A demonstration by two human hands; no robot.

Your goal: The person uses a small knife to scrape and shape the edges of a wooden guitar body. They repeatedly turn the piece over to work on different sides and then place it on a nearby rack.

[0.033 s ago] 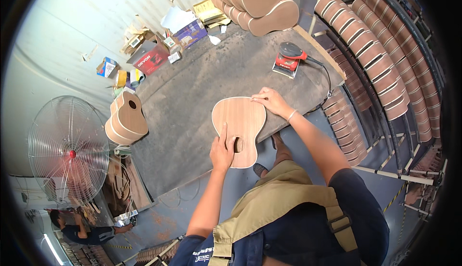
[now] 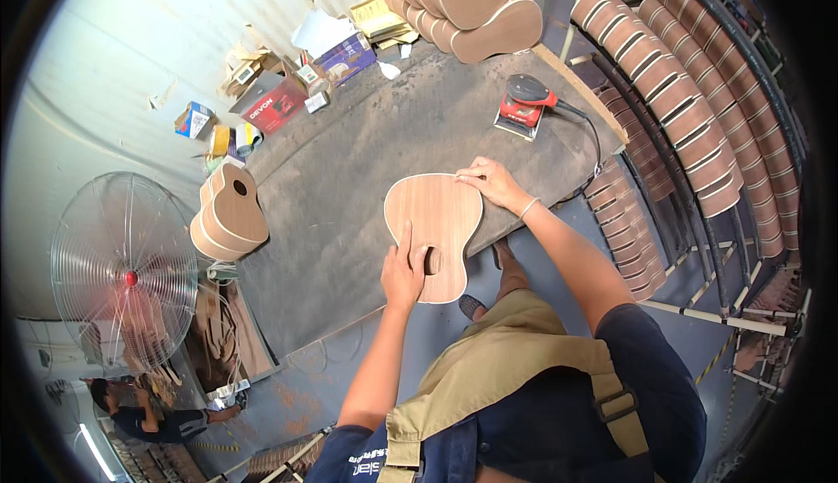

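An unfinished ukulele body in pale wood, with a light edge line and a round soundhole, lies face up near the bench's front edge. Its narrower end points toward me and reaches past the edge. My left hand grips it at the waist, index finger stretched along the top and thumb by the soundhole. At the wide far end, my right hand holds the rim, its fingertips curled on the upper right corner. Beyond it a red and grey electric palm sander rests on the bench, untouched, its cord trailing right.
On the dusty dark bench stand more bodies at the left and a stack at the back. Boxes line the wall. A large fan is left, racks of bodies right. Another person sits lower left.
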